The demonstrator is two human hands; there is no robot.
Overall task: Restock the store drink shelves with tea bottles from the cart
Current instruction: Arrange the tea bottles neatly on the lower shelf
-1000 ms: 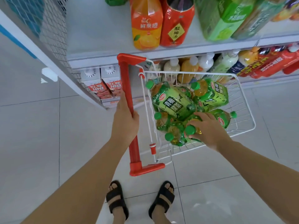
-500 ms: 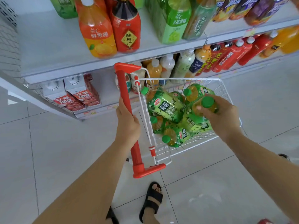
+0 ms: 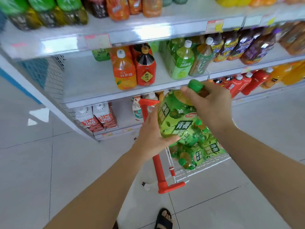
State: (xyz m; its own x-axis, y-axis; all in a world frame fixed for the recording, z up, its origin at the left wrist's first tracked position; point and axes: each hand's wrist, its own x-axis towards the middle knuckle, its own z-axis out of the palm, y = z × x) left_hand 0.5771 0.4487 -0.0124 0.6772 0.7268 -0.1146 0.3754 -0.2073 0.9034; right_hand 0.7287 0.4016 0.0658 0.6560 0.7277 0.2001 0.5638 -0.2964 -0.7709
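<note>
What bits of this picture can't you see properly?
All in the head view:
1. Most of the cart and how many bottles it holds: hidden behind the tea bottle, the left hand and the right hand.
2. Price tags: too blurred to read.
3. Top-row bottles: cut off by the upper edge.

The tea bottle (image 3: pixel 178 119) is made of clear plastic, wrapped in a glossy, crinkled green film label and closed with a smooth green plastic cap (image 3: pixel 195 85). The cart's basket (image 3: pixel 211 162) is formed of thin white-coated metal wire, and its handle (image 3: pixel 159 171) is moulded in shiny red plastic. The shelf (image 3: pixel 102 86) is finished in smooth pale painted metal with a glossy strip along its front edge, the cartons (image 3: pixel 97 116) at the left end of the lowest shelf are made of printed card, and the floor (image 3: pixel 33 162) is laid with glossy tiles.
</note>
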